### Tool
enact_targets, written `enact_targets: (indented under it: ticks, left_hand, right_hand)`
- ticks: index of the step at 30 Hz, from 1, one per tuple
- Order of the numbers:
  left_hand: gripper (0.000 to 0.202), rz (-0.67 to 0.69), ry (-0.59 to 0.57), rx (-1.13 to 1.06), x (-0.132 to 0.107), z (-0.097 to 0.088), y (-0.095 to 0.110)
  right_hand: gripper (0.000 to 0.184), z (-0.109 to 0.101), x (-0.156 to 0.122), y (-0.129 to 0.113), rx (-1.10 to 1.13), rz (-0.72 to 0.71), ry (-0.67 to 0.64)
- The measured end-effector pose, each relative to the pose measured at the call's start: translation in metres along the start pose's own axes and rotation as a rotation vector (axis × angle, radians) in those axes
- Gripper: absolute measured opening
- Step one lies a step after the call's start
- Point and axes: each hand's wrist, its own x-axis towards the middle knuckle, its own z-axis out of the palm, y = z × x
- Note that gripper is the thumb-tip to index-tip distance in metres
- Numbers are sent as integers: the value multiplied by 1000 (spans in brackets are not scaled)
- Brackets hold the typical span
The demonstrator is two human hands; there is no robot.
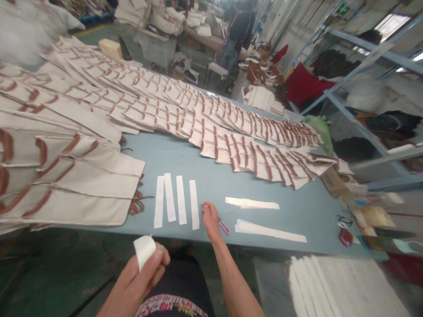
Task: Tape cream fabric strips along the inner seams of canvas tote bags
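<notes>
Dark clothing [172, 304] with red and white lettering is nearest the camera, at my own body. Just above it, my left hand [145, 266] has its thumb pressed against the fingers, pinching a curled white piece [144, 250] that stands up out of my grip. That piece is in front of the table's near edge, on my side of the row of four white strips [181, 200].

This row lies on the blue-grey table [165, 152], its strips side by side and slightly apart. My right hand [210, 220] is just beside the row's right end, fingers bunched together; I cannot tell whether they pinch anything. Past that hand, also right of the row, shows the pink loop [225, 226] of a small tool; I cannot tell if I am holding it or if it rests on the table.

Farther right of the row lie two loose bundles of pale strips, an upper bundle [253, 203] and a lower bundle [271, 232]. Left of the row, brown cords [136, 204] poke from under cream panels [92, 176] with brown trim. Beyond the row, more trimmed panels [205, 132] overlap in long lines, and a person [239, 33] stands well past them.
</notes>
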Motion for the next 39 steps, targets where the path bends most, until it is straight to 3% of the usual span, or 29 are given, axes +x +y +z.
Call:
enact_targets:
  ticks: [3,6,8,10,11,14,16,20,24,27,31,33,39]
  left_hand:
    - [61,-51,-119,-266,-2,2,10]
    - [40,-195,-216,-669,-1,7,34]
    - [22,-267,-160,-868,1,12,55]
    - [35,-310,-90,-977,2,17,74]
    - [39,-319,-75,-1004,2,20,82]
    - [42,-317,-81,-1050,-1,27,98]
    - [44,-307,-77,-1081,-4,33,104]
    - [47,-289,-23,-1075,-8,48,109]
    - [46,-262,45,-995,-11,63,107]
    - [44,-224,81,-925,-13,69,102]
    - [43,-238,95,-836,-14,70,92]
    - [42,-251,98,-795,-13,70,86]
    - [35,-232,48,-644,-10,68,68]
  right_hand:
    - [35,-11,-23,-27,47,-56,-24]
    - [42,-32,-61,-67,88,-144,-117]
    - [37,-49,-91,-96,91,-219,-180]
    - [29,-65,-118,-120,72,-324,-211]
    - [26,-71,-130,-128,24,-455,-212]
    - [27,-79,-150,-136,-141,-824,-127]
    - [32,-76,-153,-131,-259,-980,-17]
    - [38,-67,-157,-125,-323,-1101,97]
    - [14,-74,-168,-138,-219,-1229,41]
    - [10,-85,-174,-146,-69,-1128,-69]
    - [26,-97,-178,-148,120,-746,-221]
    - [30,-101,-179,-148,148,-639,-299]
    - [30,-115,-171,-154,46,-651,-356]
